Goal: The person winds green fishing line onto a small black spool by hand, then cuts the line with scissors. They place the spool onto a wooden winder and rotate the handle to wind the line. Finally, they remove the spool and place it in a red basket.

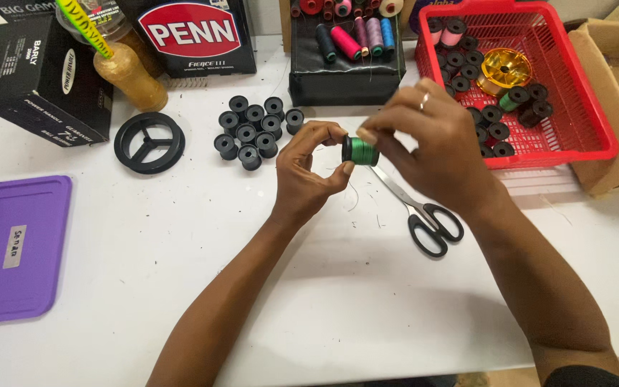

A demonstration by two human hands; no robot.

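Both hands, left hand [308, 170] and right hand [428, 140], pinch a small green-wound black bobbin [361, 150] above black-handled steel scissors [424, 215], between clustered empty black plastic bobbins [252, 127] and a red plastic mesh basket [582, 93].

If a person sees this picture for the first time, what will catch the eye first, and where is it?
At the centre, the left hand and the right hand hold a small spool of green thread between their fingertips, above the white table. The bright red basket of black spools stands at the upper right. A cluster of empty black spools stands upper left of the hands, and black-handled scissors lie under the right hand.
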